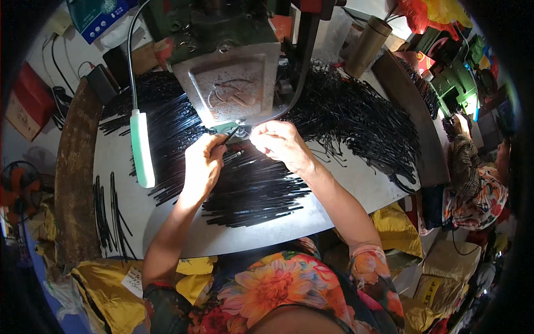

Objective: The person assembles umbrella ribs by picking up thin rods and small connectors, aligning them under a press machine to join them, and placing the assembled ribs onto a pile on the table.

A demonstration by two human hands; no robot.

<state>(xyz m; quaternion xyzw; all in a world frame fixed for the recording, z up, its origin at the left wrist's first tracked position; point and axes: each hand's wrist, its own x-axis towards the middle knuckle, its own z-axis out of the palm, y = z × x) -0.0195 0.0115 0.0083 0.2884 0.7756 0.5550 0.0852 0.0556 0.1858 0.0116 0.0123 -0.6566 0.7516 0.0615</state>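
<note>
My left hand (pixel 204 161) pinches a thin black rod (pixel 230 134), its tip pointing up at the working point (pixel 240 123) of a green and bare-metal bench machine (pixel 231 83). Just right of that point, my right hand (pixel 281 145) has its fingers pressed together. Whatever they hold is too small to make out. Beneath both hands lies a pile of similar black rods (pixel 250 200), roughly lined up. A larger, more tangled heap of black rods (pixel 356 117) spreads to the right of the machine.
A pale metal tabletop (pixel 189 236) carries the rods, with curved brown side boards (pixel 80 172) around it. A green-framed lamp (pixel 143 150) hangs at the left on a bent neck. A metal flask (pixel 368 47) stands behind. At right, another person's hand (pixel 460 123) works at a second green machine (pixel 456 89).
</note>
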